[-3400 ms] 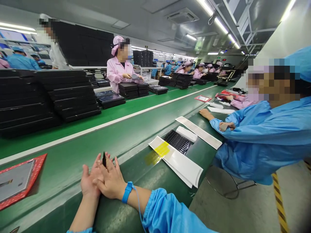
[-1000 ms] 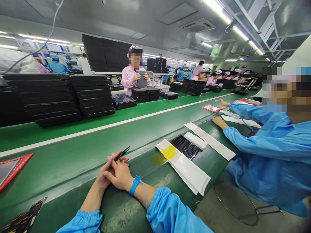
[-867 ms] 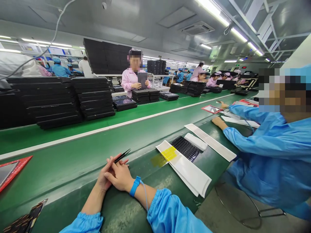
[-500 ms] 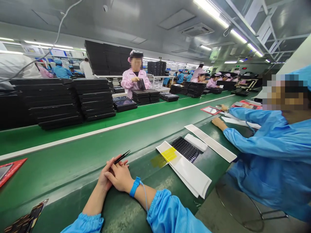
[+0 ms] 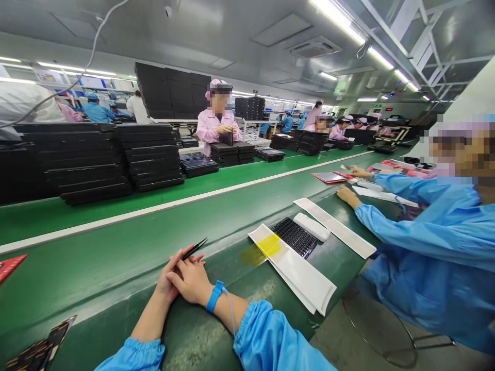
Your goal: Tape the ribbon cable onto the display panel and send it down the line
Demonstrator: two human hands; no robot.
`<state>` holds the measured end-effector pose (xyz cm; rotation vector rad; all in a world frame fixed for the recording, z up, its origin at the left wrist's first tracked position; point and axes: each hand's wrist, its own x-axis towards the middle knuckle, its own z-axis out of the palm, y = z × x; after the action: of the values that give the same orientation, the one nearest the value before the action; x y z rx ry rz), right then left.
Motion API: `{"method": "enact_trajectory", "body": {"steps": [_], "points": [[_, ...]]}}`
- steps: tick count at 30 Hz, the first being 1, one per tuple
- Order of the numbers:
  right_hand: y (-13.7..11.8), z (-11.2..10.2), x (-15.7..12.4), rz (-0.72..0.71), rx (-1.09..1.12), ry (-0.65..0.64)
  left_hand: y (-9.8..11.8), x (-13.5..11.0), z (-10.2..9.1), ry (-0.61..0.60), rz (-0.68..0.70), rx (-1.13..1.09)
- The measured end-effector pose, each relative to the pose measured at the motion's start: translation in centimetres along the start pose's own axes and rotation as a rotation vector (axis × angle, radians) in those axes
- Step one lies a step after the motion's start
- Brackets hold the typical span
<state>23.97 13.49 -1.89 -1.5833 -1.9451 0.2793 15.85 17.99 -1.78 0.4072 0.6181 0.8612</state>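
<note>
My two hands rest together on the dark green bench edge beside the conveyor. My right hand, with a blue wrist strap and cord, lies over my left hand. Black tweezers stick out from between the fingers, pointing up and right over the belt; which hand grips them I cannot tell. Both sleeves are blue.
The green conveyor belt runs past with a red-framed tray at the left edge. White strips, yellow tape and a black grid tray lie to the right. A co-worker in blue sits close. Black tray stacks stand across the belt.
The red-framed tray has slid left, almost out of view. My hands moved from spread fingers to folded, with the tweezers tilted right. The person in pink opposite lowered a dark panel.
</note>
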Motion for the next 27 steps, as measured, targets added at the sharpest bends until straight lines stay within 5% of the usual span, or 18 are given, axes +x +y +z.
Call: {"method": "enact_trajectory", "body": {"steps": [6,27], "points": [[0.0,-0.1,0.0,0.006,0.000,-0.012,0.3,-0.8,1.3,0.096,-0.026,-0.001],[0.2,0.4,0.1,0.001,-0.006,-0.001,0.1,-0.7,1.1,0.087,-0.023,0.006]]}}
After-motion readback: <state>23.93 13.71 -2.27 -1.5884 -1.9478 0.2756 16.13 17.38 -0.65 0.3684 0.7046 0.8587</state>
